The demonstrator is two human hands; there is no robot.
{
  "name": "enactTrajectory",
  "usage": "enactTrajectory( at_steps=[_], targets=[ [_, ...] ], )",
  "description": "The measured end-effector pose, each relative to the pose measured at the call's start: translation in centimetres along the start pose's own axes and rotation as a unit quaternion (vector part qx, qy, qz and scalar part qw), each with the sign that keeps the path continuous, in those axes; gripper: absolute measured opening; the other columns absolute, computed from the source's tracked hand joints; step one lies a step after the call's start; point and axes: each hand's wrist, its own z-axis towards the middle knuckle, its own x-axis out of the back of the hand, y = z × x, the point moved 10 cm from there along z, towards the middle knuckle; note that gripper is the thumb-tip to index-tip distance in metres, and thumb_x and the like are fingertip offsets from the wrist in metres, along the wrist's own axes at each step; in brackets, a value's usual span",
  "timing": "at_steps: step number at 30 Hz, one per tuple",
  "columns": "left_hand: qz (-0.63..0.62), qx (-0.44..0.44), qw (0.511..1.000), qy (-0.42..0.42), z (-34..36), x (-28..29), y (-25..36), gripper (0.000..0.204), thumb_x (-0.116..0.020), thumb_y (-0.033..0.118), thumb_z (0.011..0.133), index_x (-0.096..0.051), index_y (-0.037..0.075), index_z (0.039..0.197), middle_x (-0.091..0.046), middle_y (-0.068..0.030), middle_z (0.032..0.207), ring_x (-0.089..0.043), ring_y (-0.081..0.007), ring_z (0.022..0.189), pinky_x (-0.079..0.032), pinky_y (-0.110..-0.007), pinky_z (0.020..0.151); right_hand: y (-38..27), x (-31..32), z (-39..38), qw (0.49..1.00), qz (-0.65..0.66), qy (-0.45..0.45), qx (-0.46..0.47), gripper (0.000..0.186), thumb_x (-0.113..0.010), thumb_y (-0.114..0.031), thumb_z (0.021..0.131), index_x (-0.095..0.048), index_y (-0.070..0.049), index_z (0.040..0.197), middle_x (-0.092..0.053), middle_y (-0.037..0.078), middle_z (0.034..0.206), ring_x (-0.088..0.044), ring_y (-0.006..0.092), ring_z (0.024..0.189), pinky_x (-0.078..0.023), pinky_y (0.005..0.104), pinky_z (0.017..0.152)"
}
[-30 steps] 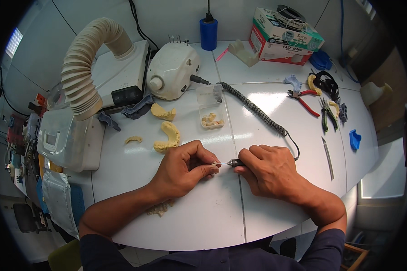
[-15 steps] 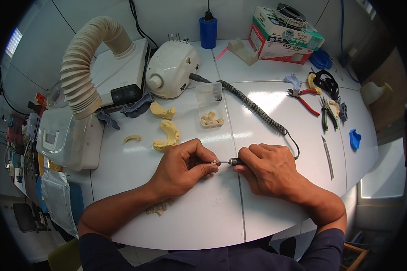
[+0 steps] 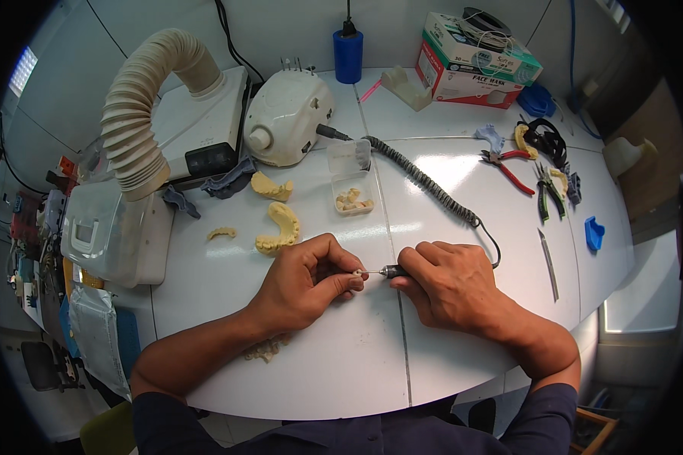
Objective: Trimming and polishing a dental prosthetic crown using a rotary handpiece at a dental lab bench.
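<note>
Head view: left hand (image 3: 302, 287) pinches small tooth-coloured piece (image 3: 357, 274); right hand (image 3: 457, 292) grips rotary handpiece (image 3: 395, 271).
Tabletop (image 3: 357, 364) open toward front edge (image 3: 334, 416).

Head cam, L of 2, worn on head; wide fisheye, upright, unmirrored. Looks steeply down & a bit fwd fr near side of counter (image 3: 341, 371). L grip (image 3: 305, 282) & R grip (image 3: 455, 288) approx mid-frame, fairly close; forearms (image 3: 197, 341) at lower L & R, shirt (image 3: 372, 436) along btm edge. View reaches across counter to wall (image 3: 296, 38) up top. Straight edges bend twd rim; corners go blk.
</note>
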Motion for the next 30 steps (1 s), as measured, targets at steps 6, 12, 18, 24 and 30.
enactTrajectory(
  at_steps=[6, 12, 18, 24, 30],
  targets=[
    [-0.035, 0.031, 0.999, -0.001, 0.06, -0.02, -0.36, 0.012, -0.069, -0.005, 0.104, -0.060, -0.004, 0.112, -0.073, -0.0158, 0.115, -0.075, -0.0168, 0.102, -0.065, -0.030, 0.090, 0.12, -0.12, -0.05, 1.000, 0.002, -0.002, -0.005, 0.028, -0.070, -0.035, 0.106, -0.066, -0.008, 0.099, -0.065, 0.008, 0.072, -0.069, 0.0267, 0.063, -0.050, 0.0397, 0.052],
    [-0.040, 0.036, 0.999, -0.004, 0.09, -0.18, -0.47, 0.013, -0.068, -0.002, 0.106, -0.061, -0.005, 0.116, -0.073, -0.0143, 0.114, -0.075, -0.0164, 0.103, -0.064, -0.029, 0.089, 0.15, -0.05, -0.06, 1.000, 0.004, 0.003, -0.011, 0.028, -0.071, -0.034, 0.106, -0.065, -0.008, 0.097, -0.065, 0.008, 0.071, -0.069, 0.0272, 0.062, -0.050, 0.0402, 0.052],
    [-0.040, 0.037, 0.998, -0.005, 0.15, -0.13, -0.39, 0.014, -0.067, 0.000, 0.108, -0.061, -0.005, 0.119, -0.073, -0.0145, 0.114, -0.074, -0.0165, 0.103, -0.064, -0.029, 0.089, 0.17, 0.01, -0.02, 1.000, 0.007, 0.008, -0.013, 0.028, -0.071, -0.034, 0.105, -0.065, -0.008, 0.096, -0.065, 0.009, 0.071, -0.069, 0.0284, 0.062, -0.051, 0.0412, 0.052],
    [-0.035, 0.035, 0.999, -0.013, 0.16, -0.19, -0.37, 0.015, -0.066, 0.000, 0.108, -0.060, -0.006, 0.121, -0.073, -0.0156, 0.116, -0.074, -0.0171, 0.104, -0.065, -0.029, 0.091, 0.17, 0.10, -0.07, 1.000, 0.007, 0.013, -0.014, 0.028, -0.071, -0.033, 0.105, -0.065, -0.008, 0.096, -0.064, 0.009, 0.071, -0.069, 0.0286, 0.062, -0.050, 0.0413, 0.051],
    [-0.034, 0.034, 0.999, -0.011, 0.13, -0.25, -0.38, 0.017, -0.065, 0.001, 0.109, -0.063, -0.007, 0.123, -0.072, -0.0115, 0.114, -0.073, -0.0140, 0.101, -0.062, -0.028, 0.089, 0.22, 0.06, -0.08, 1.000, 0.006, 0.014, -0.013, 0.028, -0.071, -0.033, 0.105, -0.065, -0.008, 0.096, -0.064, 0.008, 0.071, -0.069, 0.0281, 0.061, -0.050, 0.0410, 0.051]
  ],
)
